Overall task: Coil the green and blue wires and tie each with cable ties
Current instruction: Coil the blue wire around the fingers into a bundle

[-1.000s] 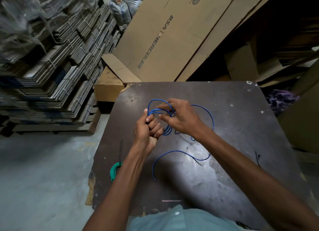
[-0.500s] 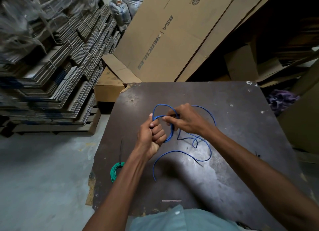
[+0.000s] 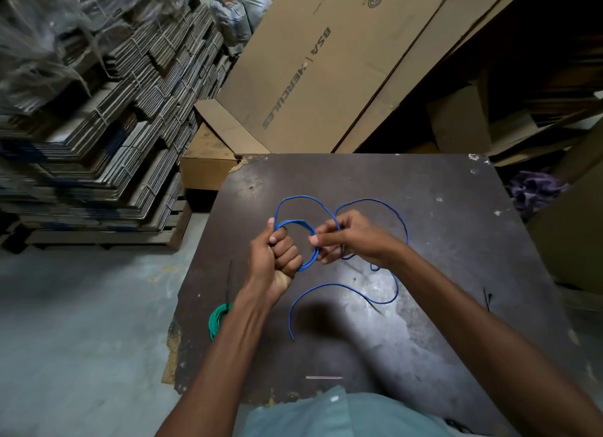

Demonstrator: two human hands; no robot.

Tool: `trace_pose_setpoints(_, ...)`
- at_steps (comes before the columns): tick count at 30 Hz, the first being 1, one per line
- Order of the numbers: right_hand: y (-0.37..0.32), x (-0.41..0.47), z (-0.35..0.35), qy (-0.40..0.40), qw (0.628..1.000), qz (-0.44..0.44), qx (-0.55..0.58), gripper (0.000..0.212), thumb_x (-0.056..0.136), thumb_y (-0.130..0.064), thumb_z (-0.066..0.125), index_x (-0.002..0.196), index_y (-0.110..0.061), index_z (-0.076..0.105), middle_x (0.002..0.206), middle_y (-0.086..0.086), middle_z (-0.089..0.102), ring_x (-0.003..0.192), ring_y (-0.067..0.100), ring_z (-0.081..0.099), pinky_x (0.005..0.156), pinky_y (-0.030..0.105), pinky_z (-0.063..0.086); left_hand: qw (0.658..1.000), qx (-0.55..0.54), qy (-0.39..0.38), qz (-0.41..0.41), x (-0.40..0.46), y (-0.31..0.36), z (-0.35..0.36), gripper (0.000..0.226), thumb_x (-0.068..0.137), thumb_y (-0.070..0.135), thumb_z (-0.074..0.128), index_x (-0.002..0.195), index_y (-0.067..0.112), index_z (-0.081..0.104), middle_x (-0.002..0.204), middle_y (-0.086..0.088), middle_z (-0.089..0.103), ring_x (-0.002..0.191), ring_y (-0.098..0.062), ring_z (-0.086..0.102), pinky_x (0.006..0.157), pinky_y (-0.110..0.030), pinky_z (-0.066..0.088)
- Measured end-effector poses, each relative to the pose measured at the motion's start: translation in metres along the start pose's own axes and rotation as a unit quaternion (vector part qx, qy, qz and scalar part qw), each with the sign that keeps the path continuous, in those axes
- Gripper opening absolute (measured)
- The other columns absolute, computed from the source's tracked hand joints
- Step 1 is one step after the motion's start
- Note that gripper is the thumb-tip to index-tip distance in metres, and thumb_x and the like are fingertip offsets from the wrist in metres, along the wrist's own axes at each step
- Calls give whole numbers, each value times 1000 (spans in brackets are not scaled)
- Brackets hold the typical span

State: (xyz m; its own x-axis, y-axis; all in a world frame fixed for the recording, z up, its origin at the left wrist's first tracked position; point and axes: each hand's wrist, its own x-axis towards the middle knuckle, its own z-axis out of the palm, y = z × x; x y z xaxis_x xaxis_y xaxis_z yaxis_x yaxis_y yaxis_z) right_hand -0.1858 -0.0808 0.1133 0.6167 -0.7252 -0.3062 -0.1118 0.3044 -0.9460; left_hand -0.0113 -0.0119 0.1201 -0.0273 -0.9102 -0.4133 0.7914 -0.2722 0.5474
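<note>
Left hand (image 3: 277,260) fisted around a small coil of thin blue insulated wire (image 3: 300,244), thumb up against the loops. Right hand (image 3: 352,237) just beside it, fingers pinching the same wire on the coil's right side. More blue wire arcs beyond both hands; its loose tail curves across the dark scuffed tabletop (image 3: 424,338) below the right wrist and ends near the left forearm. Coiled green wire bundle (image 3: 217,319) lies on the table left of the left forearm, partly hidden by it, a black cable tie (image 3: 228,283) sticking up from it. Second black cable tie (image 3: 487,299) lies well right of the right forearm. Flat brown cardboard sheets (image 3: 326,71) lean beyond the table; stacked bundled cartons (image 3: 98,126) sit far left of the left hand.
</note>
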Motion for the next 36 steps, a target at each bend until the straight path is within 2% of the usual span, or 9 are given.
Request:
trace_pose_setpoints(6, -6, -1, -6, -7, 999, 31, -17, 28, 87, -9, 77, 109, 8, 73, 81, 14, 73, 64, 16, 69, 59, 23, 57, 1000, 13, -14, 0, 1, 3, 1, 52, 102, 39, 34, 52, 22, 36, 37, 9, 19, 39, -10, 1, 38, -24, 5)
trace_pose_setpoints(9, -15, -2, -30, 17, 995, -10, -97, 32, 82, -27, 82, 107, -7, 78, 69, 6, 64, 53, 12, 44, 49, 21, 32, 999, -14, -39, -5, 0, 11, -8, 41, 97, 31, 35, 58, 20, 35, 39, 9, 20, 39, -9, 3, 38, -24, 8)
trace_pose_setpoints(12, -28, -1, -66, 64, 994, -64, -60, 27, 81, -26, 79, 98, -6, 79, 58, 0, 45, 55, 14, 29, 51, 26, 17, 996, -31, -82, -11, -4, 21, -20, 29, 92, 25, 38, 64, 20, 37, 47, 9, 14, 39, -8, 5, 39, -24, 10)
trace_pose_setpoints(21, -32, -7, -109, 68, 968, -137, -200, 23, 89, -17, 74, 109, -5, 79, 73, 20, 69, 70, 22, 54, 59, 22, 45, 993, -49, -100, 30, -5, 40, -27, 35, 100, 30, 36, 71, 16, 49, 54, 9, 12, 41, -8, 7, 39, -21, 15)
trace_pose_setpoints(24, -24, -2, -93, 82, 938, -176, -289, 32, 92, -35, 70, 97, -6, 81, 62, 12, 62, 61, 11, 52, 59, 26, 41, 990, -80, -100, 56, 3, 51, -27, 39, 103, 29, 31, 70, 17, 48, 53, 9, 13, 40, -8, 8, 39, -20, 16)
trace_pose_setpoints(27, -15, 1, -77, 90, 922, -201, -320, 19, 95, -39, 66, 87, -29, 80, 60, 1, 59, 57, 6, 51, 58, 23, 41, 985, -112, -103, 86, 8, 66, -28, 40, 104, 27, 29, 69, 17, 48, 50, 9, 17, 40, -8, 10, 38, -21, 19)
trace_pose_setpoints(30, -12, 3, -70, 95, 915, -220, -325, 22, 100, -24, 64, 117, -28, 76, 68, -6, 65, 64, 2, 60, 67, 20, 48, 983, -119, -73, 121, 9, 75, -30, 38, 102, 24, 31, 68, 18, 46, 44, 8, 25, 41, -9, 8, 37, -21, 20)
trace_pose_setpoints(32, -11, 4, -63, 103, 886, -252, -375, 30, 102, -22, 61, 130, -25, 70, 72, -6, 67, 66, 1, 63, 67, 20, 50, 979, -139, -56, 140, 9, 78, -33, 36, 102, 21, 30, 69, 17, 44, 43, 7, 27, 41, -9, 9, 37, -21, 22)
trace_pose_setpoints(36, -5, 3, -37, 120, 751, -314, -568, 32, 99, -33, 52, 123, -28, 73, 86, 1, 71, 74, 31, 69, 59, 36, 51, 975, -135, -25, 174, 14, 76, -34, 37, 103, 20, 29, 69, 17, 42, 45, 8, 27, 35, -6, 19, 38, -21, 23)
